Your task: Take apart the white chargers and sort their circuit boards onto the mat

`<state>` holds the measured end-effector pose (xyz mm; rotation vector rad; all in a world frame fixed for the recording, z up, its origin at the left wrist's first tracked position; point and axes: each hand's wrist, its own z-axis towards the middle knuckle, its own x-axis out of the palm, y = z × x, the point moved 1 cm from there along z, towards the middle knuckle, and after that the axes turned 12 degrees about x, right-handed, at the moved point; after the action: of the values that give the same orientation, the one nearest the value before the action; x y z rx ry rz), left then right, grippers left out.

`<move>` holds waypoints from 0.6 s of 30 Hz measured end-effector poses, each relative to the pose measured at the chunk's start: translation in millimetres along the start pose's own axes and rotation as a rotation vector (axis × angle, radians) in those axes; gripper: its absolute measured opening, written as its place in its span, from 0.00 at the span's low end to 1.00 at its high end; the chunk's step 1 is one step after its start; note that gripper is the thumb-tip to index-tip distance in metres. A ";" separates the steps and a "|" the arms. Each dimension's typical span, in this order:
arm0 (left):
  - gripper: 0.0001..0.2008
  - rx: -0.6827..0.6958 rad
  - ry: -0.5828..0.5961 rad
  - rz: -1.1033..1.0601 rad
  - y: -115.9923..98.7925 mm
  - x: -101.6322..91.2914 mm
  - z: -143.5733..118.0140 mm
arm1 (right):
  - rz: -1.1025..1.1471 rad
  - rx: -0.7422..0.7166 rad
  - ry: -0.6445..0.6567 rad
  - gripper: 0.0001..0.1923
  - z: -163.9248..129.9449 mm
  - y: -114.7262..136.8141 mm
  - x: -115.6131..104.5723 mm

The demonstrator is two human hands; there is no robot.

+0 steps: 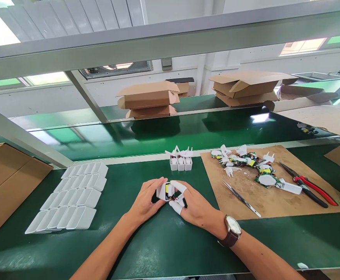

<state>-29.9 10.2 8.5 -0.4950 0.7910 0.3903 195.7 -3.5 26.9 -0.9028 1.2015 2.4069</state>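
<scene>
Between both hands, just above the green worktop, is a small white plastic housing [161, 191] with a circuit board [168, 189] showing yellow and white parts at its opening. My left hand [147, 200] is closed around the housing's left side. My right hand [191, 202], with white covers on its thumb and a finger, pinches the board side and a white plug piece [179, 199]. Fingers partly hide how far the board sits inside. Behind the hands, several filled white housings [181, 163] stand in a row with plug pieces on top.
Rows of white housings [78, 197] lie at the left beside a cardboard box [9, 186]. On a brown board [216, 194] at the right are several circuit boards [247, 159], tweezers [242, 199] and red-and-black pliers [306, 184]. A green conveyor belt [158, 134] runs behind, with cardboard boxes [149, 95] beyond.
</scene>
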 end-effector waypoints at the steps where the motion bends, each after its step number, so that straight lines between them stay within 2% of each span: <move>1: 0.33 -0.001 0.000 -0.002 0.6 0.5 -0.7 | 0.031 0.040 -0.002 0.32 0.2 0.2 -0.2; 4: 0.33 -0.007 -0.006 -0.015 2.5 1.1 -2.3 | 0.124 0.159 0.019 0.29 0.7 0.1 -2.1; 7: 0.35 -0.033 0.019 -0.069 2.5 0.0 -3.7 | 0.218 0.193 0.032 0.24 2.5 -2.2 -6.5; 12: 0.37 -0.144 0.147 -0.333 -0.5 -0.1 -5.5 | 0.204 0.070 -0.024 0.25 7.1 -9.4 -12.4; 18: 0.31 -0.206 0.115 -0.391 -0.7 1.1 -3.6 | 0.107 -0.023 0.048 0.24 7.1 -17.3 0.0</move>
<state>-30.8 7.8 5.7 -0.8540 0.7472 0.0793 201.9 12.6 19.7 -0.9302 1.2728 2.5005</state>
